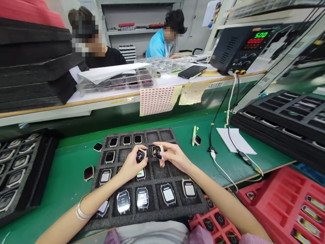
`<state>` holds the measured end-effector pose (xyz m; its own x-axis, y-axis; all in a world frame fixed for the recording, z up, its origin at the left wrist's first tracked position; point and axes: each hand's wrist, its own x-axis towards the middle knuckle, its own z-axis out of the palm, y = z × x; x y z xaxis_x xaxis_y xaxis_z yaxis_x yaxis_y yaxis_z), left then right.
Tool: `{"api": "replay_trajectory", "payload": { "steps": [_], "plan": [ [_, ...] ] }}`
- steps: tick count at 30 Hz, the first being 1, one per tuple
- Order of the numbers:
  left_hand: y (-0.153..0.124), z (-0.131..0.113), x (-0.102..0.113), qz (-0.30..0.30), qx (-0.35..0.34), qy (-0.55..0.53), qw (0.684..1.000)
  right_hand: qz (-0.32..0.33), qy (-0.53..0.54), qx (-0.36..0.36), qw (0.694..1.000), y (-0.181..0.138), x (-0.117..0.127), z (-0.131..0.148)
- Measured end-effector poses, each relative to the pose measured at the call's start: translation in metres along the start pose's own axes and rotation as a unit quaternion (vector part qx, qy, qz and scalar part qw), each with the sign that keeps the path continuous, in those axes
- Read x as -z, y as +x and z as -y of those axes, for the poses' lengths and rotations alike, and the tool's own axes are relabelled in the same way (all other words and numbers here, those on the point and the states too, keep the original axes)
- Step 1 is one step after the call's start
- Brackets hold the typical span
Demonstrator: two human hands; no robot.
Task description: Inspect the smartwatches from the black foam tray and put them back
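My left hand (pixel 133 162) is closed on a smartwatch body (pixel 141 155) without a strap, its lit screen turned up. A second smartwatch (pixel 158 152), tilted with its screen lit, is pinched between the fingers of my right hand (pixel 175 156). Both hands are over a dark foam tray (pixel 101 222) divided into compartments. Several watch bodies lie in it; the front row, including one watch (pixel 168 194) at the right, shows bright screens. Dark-screened watches, such as this one (pixel 113 142), sit in the back row. My left forearm hides some compartments.
Loose watches (pixel 88 173) lie left of the tray. A pen (pixel 194 135), another watch (pixel 197 140), cables (pixel 213 152) and white paper (pixel 236 140) are on the right. Foam trays (pixel 38 169) flank the green bench. Behind, a power supply (pixel 241 51) stands on a shelf; two people sit beyond.
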<state>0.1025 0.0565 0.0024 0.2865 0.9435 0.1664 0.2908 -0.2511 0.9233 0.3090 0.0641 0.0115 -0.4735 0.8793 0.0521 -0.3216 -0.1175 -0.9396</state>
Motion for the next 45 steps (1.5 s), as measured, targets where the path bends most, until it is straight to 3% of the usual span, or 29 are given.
{"api": "replay_trajectory", "payload": {
  "steps": [15,45],
  "plan": [
    [0.007,0.0007,-0.001,0.005,-0.005,-0.021,1.0,-0.026,-0.011,0.014,0.999,-0.0013,0.0032,0.0032],
    [0.0007,0.0005,-0.0012,0.012,0.029,-0.046,0.998,0.006,-0.013,-0.027,1.0,-0.0033,0.0068,0.0005]
  ]
}}
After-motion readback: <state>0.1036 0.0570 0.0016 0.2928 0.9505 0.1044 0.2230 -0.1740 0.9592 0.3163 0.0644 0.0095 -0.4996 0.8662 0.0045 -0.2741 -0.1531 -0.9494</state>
